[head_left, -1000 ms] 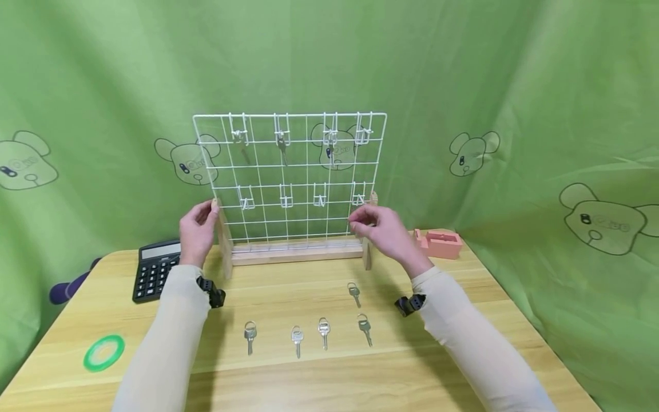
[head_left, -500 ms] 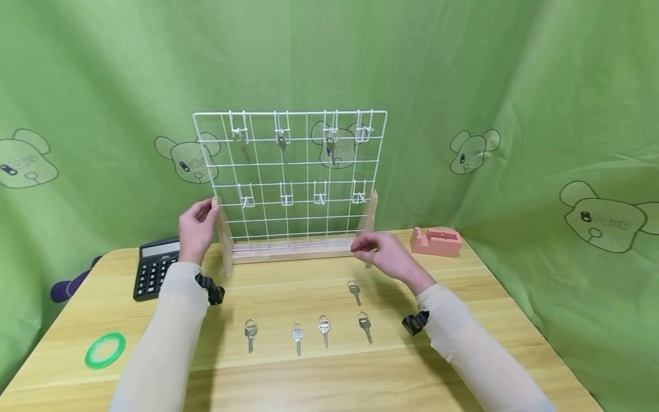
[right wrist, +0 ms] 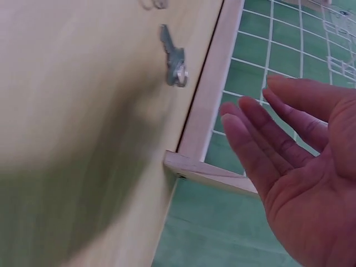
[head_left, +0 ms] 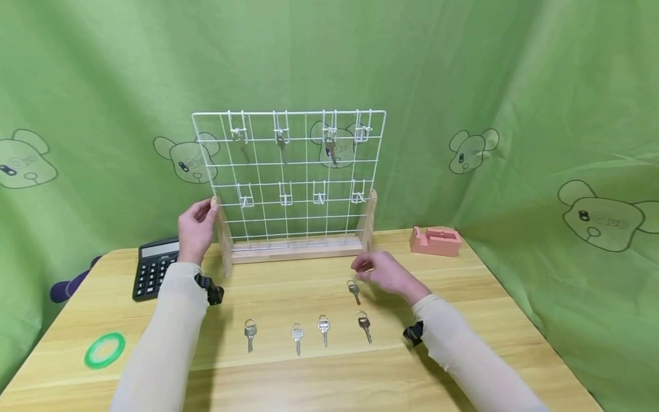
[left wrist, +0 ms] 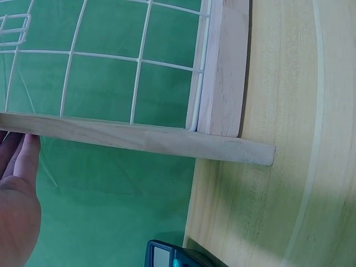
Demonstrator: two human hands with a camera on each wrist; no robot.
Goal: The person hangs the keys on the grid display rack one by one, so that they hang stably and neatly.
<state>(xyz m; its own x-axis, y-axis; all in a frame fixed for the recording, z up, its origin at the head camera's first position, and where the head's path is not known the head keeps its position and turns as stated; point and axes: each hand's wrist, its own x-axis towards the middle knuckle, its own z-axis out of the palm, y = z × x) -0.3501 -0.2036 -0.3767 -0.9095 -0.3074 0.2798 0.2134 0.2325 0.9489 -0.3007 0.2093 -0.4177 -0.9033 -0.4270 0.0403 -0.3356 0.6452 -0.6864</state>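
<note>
A white wire grid rack in a wooden stand is upright at the back of the table. My left hand grips the top of its left wooden post; in the left wrist view the fingers are partly hidden behind the post. My right hand, empty with its fingers loosely bent, hovers just behind the ring of the nearest key. Several more silver keys with rings lie nearer me, among them a key at the right and a key at the left. Three keys hang from upper hooks, one a dark key.
The upper right hook and the lower row of hooks, such as the hook, bear no keys. A black calculator and a green tape roll lie at the left. A pink tape dispenser stands back right.
My right hand has come down from beside the rack's lower right hook to just above the table near a key. My left hand stays on the post.
</note>
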